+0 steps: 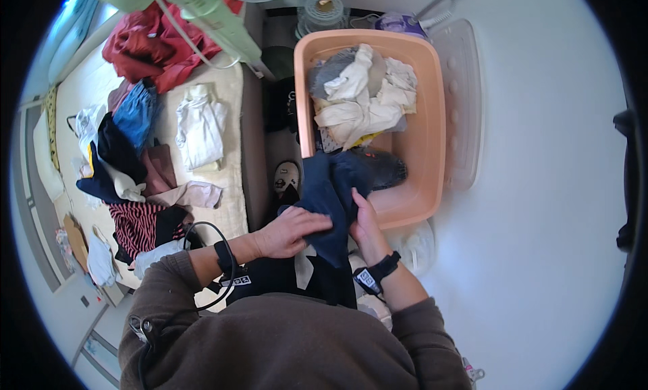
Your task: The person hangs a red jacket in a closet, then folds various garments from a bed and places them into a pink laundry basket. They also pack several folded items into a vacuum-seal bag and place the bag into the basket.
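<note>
A dark navy garment (324, 194) hangs across my lap and over the near edge of the peach plastic tub (437, 113); its kind does not show. From the left, my left hand (294, 230) lies flat on the cloth, fingers stretched out over it. My right hand (365, 221) grips the garment's right side, thumb in front and the other fingers hidden behind the cloth. Inside the tub, beyond my hands, are crumpled white clothes (358, 116), a grey piece (332, 72) and a dark grey garment (386, 170).
On the cream-covered bed (229, 208) at left lie a folded white garment (200, 130), blue denim (136, 113), a striped piece (138, 224) and red cloth (155, 45). A clear lid (464, 106) leans at the wall. A green stand (216, 25) rises far left; a slipper (287, 176) is on the floor.
</note>
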Tool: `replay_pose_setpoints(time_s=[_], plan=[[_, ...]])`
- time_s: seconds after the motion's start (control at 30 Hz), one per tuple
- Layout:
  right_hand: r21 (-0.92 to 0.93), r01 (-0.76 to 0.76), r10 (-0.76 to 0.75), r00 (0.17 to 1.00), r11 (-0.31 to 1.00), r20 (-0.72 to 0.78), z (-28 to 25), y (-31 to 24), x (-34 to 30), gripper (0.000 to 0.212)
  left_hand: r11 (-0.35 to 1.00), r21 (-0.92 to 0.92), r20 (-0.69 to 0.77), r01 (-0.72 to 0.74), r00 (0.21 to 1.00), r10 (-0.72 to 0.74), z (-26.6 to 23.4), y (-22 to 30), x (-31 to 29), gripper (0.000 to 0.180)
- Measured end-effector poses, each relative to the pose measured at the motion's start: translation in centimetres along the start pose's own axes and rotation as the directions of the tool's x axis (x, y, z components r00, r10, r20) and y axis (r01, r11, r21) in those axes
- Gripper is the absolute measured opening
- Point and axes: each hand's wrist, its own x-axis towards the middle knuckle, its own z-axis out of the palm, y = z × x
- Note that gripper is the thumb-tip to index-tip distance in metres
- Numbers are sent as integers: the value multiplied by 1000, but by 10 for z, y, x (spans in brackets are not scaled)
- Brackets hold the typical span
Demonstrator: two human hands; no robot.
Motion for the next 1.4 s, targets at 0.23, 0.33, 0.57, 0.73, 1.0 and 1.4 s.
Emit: replay_pose_setpoints(time_s=[0.23, 0.33, 0.57, 0.73, 1.0, 1.4], plan=[[100, 462, -470, 879, 881, 86, -21, 18, -65, 45, -315, -880, 434, 356, 871, -228, 77, -36, 68, 89], [-405, 610, -600, 782, 682, 167, -47, 6, -82, 46, -394, -894, 375, 214, 838, -396, 98, -49, 97, 84], [-655, 608, -802, 597, 449, 4, -102, -46, -114, 42, -283, -948, 192, -148, 443, -876, 110, -99, 160, 57], [-565, 665, -871, 415, 488, -264, -161, -117, -66, 34, -381, -889, 199, -253, 536, -821, 141, -96, 132, 61], [-428, 566, -708, 599, 705, -373, -282, -143, 53, 47, -281, -941, 203, -187, 352, -914, 242, -158, 111, 37], [-925, -26, -637, 718, 379, -281, -317, -89, 107, 32, -186, -934, 233, 305, 126, -964, 242, -167, 101, 32]])
